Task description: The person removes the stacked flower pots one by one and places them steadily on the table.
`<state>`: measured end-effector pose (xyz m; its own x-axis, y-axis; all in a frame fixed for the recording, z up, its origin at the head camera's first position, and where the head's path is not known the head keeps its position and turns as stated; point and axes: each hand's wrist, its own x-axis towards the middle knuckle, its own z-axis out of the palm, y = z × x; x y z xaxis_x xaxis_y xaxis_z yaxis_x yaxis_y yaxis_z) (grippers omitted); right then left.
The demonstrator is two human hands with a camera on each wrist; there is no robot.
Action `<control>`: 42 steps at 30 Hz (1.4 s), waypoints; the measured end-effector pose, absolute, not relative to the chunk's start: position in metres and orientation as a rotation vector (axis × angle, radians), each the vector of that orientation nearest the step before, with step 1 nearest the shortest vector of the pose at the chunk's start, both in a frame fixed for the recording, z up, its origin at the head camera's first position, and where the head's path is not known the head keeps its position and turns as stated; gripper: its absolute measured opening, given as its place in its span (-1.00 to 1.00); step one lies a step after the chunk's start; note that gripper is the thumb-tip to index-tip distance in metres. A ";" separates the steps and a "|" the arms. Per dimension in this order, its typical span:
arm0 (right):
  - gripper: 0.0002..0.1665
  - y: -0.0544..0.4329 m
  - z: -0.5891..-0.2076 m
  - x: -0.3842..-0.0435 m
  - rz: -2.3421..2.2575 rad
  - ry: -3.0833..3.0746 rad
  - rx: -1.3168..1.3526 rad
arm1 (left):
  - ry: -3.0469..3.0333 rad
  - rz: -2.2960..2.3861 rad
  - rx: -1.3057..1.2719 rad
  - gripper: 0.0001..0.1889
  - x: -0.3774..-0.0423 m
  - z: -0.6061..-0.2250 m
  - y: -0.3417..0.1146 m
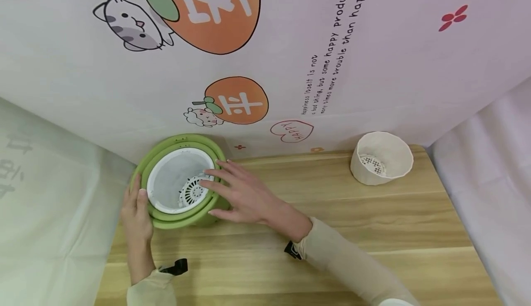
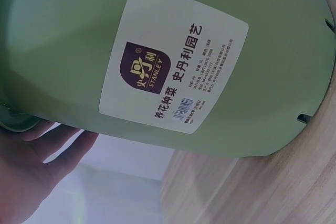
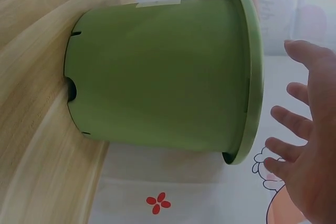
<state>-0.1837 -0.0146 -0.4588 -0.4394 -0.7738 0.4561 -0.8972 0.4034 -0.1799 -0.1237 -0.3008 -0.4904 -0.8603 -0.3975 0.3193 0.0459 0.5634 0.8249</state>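
A green flowerpot (image 1: 174,223) stands on the wooden table at the left. White pots or liners are nested inside it, with a round slotted base (image 1: 194,191) at the bottom of the white inner pot (image 1: 163,177). My left hand (image 1: 138,218) holds the green pot's left rim, its thumb on top. In the left wrist view its fingers (image 2: 58,145) reach under the rim, beside a white label (image 2: 168,61). Spread over the right side of the pot is my right hand (image 1: 249,195). The right wrist view shows its fingers apart from the green rim (image 3: 254,77).
A ribbed cream pot (image 1: 381,158) with a perforated bottom stands at the table's back right. Printed cloth (image 1: 286,66) hangs along the back edge of the wooden table (image 1: 315,186), and pale cloth (image 1: 50,195) hangs at both sides.
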 end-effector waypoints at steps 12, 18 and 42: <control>-0.20 -0.017 -0.462 -0.182 0.581 -2.516 1.408 | -2.322 -1.244 0.267 -0.51 -0.127 -0.492 -0.299; -0.20 -0.020 -0.462 -0.181 0.529 -2.544 1.374 | -2.322 -1.253 0.269 -0.50 -0.128 -0.492 -0.298; -0.22 -0.062 -0.453 -0.175 0.319 -2.770 1.208 | -2.305 -1.241 0.253 -0.51 -0.123 -0.488 -0.299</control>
